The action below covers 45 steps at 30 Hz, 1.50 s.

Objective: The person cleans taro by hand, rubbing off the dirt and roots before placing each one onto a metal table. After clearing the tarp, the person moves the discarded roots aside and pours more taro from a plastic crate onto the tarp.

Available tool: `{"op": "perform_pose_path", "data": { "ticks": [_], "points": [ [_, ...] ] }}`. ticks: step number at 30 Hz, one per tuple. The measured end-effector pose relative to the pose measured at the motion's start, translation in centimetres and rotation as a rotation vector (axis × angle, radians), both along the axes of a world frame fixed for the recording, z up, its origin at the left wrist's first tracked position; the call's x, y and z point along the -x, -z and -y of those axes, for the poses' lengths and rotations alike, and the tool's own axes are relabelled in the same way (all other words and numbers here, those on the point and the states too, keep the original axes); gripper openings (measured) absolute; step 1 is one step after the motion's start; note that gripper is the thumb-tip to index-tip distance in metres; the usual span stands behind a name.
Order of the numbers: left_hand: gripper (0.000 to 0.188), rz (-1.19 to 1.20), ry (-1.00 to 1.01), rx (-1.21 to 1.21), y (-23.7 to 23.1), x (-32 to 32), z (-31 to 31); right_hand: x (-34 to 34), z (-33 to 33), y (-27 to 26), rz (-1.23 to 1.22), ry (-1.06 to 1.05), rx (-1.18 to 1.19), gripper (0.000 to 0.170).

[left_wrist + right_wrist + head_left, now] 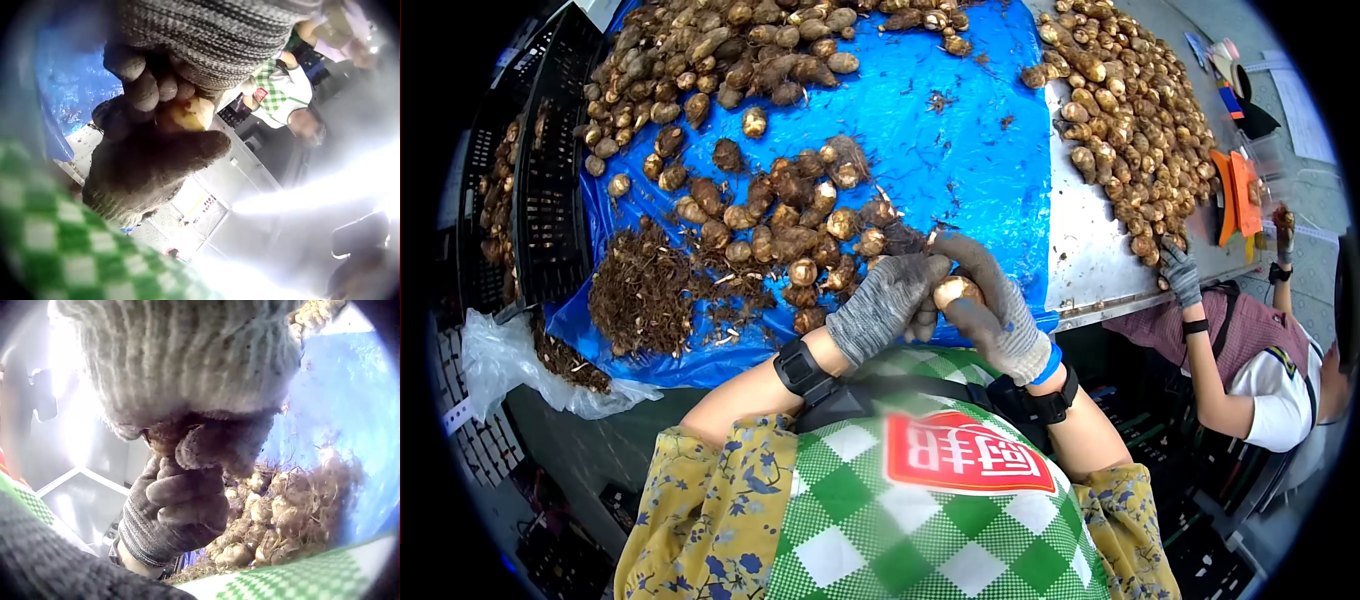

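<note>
A brown root tuber with a pale end (957,291) is gripped in the gloved right hand (1000,308), thumb and fingers curled round it, in front of the apron. The gloved left hand (889,303) meets it from the left with fingers curled; whether it too holds something is hidden. In the left wrist view the tuber's pale cut face (195,115) shows between the right hand (147,169) and the left fingers (147,90). From the right wrist, the tuber (164,439) appears under the right hand, just above the left hand (178,509).
Loose tubers (785,215) and a heap of root fibres (642,290) lie on blue sheeting (990,160). More tubers (1135,120) cover the metal table (1085,265) at right, where another person (1250,365) works. Black crates (555,170) stand at left beside a clear plastic bag (510,355).
</note>
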<state>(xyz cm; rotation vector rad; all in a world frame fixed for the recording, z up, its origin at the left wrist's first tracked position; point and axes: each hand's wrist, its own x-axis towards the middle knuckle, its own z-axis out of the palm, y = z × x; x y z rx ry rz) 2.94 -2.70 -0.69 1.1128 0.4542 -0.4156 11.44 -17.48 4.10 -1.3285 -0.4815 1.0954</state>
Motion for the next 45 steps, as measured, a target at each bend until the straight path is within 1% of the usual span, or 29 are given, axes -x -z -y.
{"op": "perform_pose_path", "data": {
  "ticks": [1,4,5,6,7,8,9,11,12,14,15,17,18,19,22,23,26,27,28,30,32,34,35,38,39,42,43,44,45],
  "points": [
    [0.049,0.014,-0.019,0.032,-0.2,0.1,0.2,0.1,-0.1,-0.2,-0.15,0.036,-0.009,0.05],
    [0.048,0.147,0.009,0.062,0.2,0.3,0.1,-0.6,0.8,0.9,-0.151,0.087,0.151,0.05],
    [0.048,0.191,0.03,0.067,0.5,0.5,-0.1,-0.6,0.7,0.8,-0.061,0.08,0.26,0.051],
    [0.047,0.235,0.052,0.072,0.5,0.6,-0.1,-0.7,0.8,1.4,-0.11,0.149,0.216,0.053],
    [0.044,0.081,0.075,0.088,-0.4,0.5,0.2,-0.9,1.0,2.3,-0.159,0.22,0.171,0.055],
    [0.042,0.068,0.055,0.098,-0.4,0.5,0.2,-1.0,1.2,2.9,-0.208,0.293,0.124,0.057],
    [0.04,0.055,0.033,0.106,-0.1,0.5,0.2,-1.4,1.3,2.9,-0.284,0.306,0.069,0.064],
    [0.036,0.057,-0.031,0.104,0.3,0.3,0.2,-1.3,1.4,3.4,-0.333,0.315,0.059,0.065],
    [0.036,0.087,0.005,0.021,0.1,0.0,0.2,-1.3,1.4,3.6,-0.358,0.318,0.054,0.066],
    [0.036,0.147,0.076,-0.145,-0.6,-0.6,-0.1,-1.2,0.9,3.0,-0.284,0.265,0.068,0.065],
    [0.037,0.289,0.088,-0.276,0.1,-0.8,-0.1,-1.1,0.6,2.6,-0.247,0.239,0.074,0.065],
    [0.039,0.253,0.168,-0.516,0.3,-1.1,-0.2,-1.2,-0.2,2.1,-0.123,0.156,0.226,0.068],
    [0.04,0.234,0.208,-0.635,0.0,-1.4,-0.1,-1.1,0.1,2.6,-0.116,0.13,0.194,0.065],
    [0.043,0.283,0.047,-0.578,0.8,-1.4,0.3,-1.1,0.4,3.0,-0.11,0.105,0.161,0.063],
    [0.037,0.262,0.113,-0.432,-0.3,-1.3,-0.4,-1.4,0.0,1.6,0.028,0.079,0.252,0.055],
    [0.029,0.282,0.078,-0.369,0.3,-0.9,-0.1,-1.6,-0.3,1.0,-0.073,0.121,0.272,0.051],
    [0.023,0.179,0.091,-0.366,0.0,-0.3,-1.2,-1.6,0.4,2.9,-0.229,0.148,0.237,0.048],
    [0.021,0.188,0.063,-0.391,-0.3,-0.1,-2.0,-2.2,1.2,4.1,-0.235,0.184,0.202,0.046],
    [0.024,0.234,0.078,-0.514,1.3,0.6,-3.0,-3.2,1.8,4.6,-0.258,0.246,0.271,0.047],
    [0.02,0.24,0.117,-0.921,1.8,1.4,-5.6,-5.9,4.9,7.4,-0.312,0.417,0.213,0.051],
    [0.019,0.085,0.133,-1.089,1.7,2.1,-8.1,-9.4,10.0,10.5,-0.391,0.554,0.018,0.055],
    [0.021,0.113,0.012,-1.17,2.8,2.8,-9.5,-10.3,9.5,7.1,-0.658,0.863,-0.181,0.052],
    [0.027,0.131,0.087,-1.316,2.6,2.6,-9.8,-11.3,10.2,7.0,-0.838,0.989,-0.193,0.049],
    [0.036,0.333,0.125,-1.638,3.5,1.4,-9.1,-11.0,10.7,7.6,-0.581,0.836,-0.093,0.049],
    [0.045,0.241,0.256,-1.626,3.4,0.6,-8.8,-10.7,9.7,7.0,-0.586,0.73,-0.072,0.047],
    [0.051,0.158,0.435,-1.816,6.6,-0.5,-8.1,-8.6,6.3,5.3,-0.45,0.574,0.02,0.042],
    [0.055,0.126,0.45,-1.812,6.7,-0.8,-8.0,-8.1,5.5,5.0,-0.391,0.497,0.062,0.04],
    [0.055,0.136,0.458,-1.786,6.4,-0.9,-8.1,-7.6,4.5,4.2,-0.343,0.45,0.201,0.037],
    [0.056,0.145,0.467,-1.758,5.8,-0.9,-8.2,-6.7,3.8,3.5,-0.191,0.364,0.241,0.038]
  ]
}}
